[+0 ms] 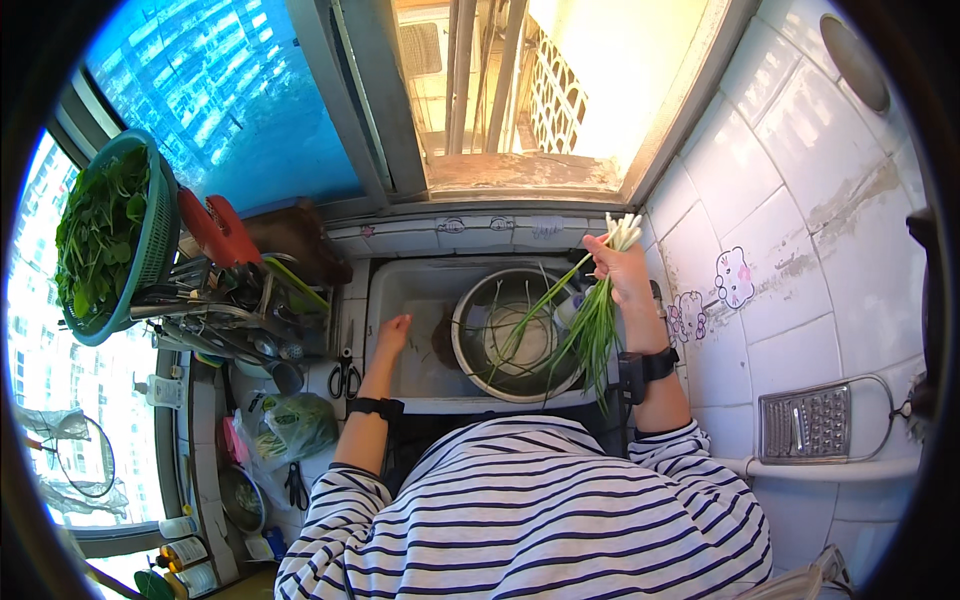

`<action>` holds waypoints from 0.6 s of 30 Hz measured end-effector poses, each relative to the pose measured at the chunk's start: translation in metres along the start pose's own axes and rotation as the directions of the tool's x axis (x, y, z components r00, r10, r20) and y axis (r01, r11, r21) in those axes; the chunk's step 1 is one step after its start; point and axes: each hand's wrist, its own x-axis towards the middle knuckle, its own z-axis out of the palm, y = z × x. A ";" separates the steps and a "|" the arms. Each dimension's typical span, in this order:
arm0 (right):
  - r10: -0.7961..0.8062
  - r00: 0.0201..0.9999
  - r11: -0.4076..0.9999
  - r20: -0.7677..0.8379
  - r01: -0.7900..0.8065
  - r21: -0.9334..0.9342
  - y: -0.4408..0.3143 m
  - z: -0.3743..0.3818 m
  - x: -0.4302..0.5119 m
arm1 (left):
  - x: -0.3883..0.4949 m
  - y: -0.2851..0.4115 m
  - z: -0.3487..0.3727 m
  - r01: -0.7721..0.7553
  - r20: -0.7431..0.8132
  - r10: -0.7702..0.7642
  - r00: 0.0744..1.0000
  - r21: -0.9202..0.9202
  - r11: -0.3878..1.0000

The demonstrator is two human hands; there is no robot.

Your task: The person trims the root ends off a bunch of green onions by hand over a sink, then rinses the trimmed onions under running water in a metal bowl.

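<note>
My right hand [619, 264] grips a bunch of scallions [592, 330] near its white ends, above the right side of the sink. Their green leaves hang down over the rim of a round stainless steel basin [466, 360]. A few loose green strands trail across the basin's inside. My left hand [394, 335] is over the left part of the white sink [420, 386], fingers curled in, with nothing visible in it. Beside the basin, partly hidden by it, is a brown object [444, 339] that I cannot make out.
Black-handled scissors [345, 379] lie left of the sink. Behind them stand a crowded utensil rack [225, 300] and a green colander [154, 225] of leafy greens. A plastic bag of vegetables [296, 424] rests on the left counter. A metal grater [806, 424] hangs at the right wall.
</note>
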 end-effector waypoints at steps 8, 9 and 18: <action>0.090 0.996 0.977 0.002 -0.088 -0.196 0.025 0.019 0.017 | 0.011 -0.033 0.006 0.023 0.057 -0.040 0.998 0.281 0.959; 0.070 0.997 0.986 0.028 -0.065 -0.155 0.025 0.020 0.016 | 0.009 -0.028 0.005 0.049 0.053 -0.064 0.997 0.252 0.966; 0.031 0.913 0.960 0.406 -0.141 0.244 0.023 0.043 0.006 | -0.035 0.134 0.010 -0.400 0.169 0.390 0.905 0.030 0.916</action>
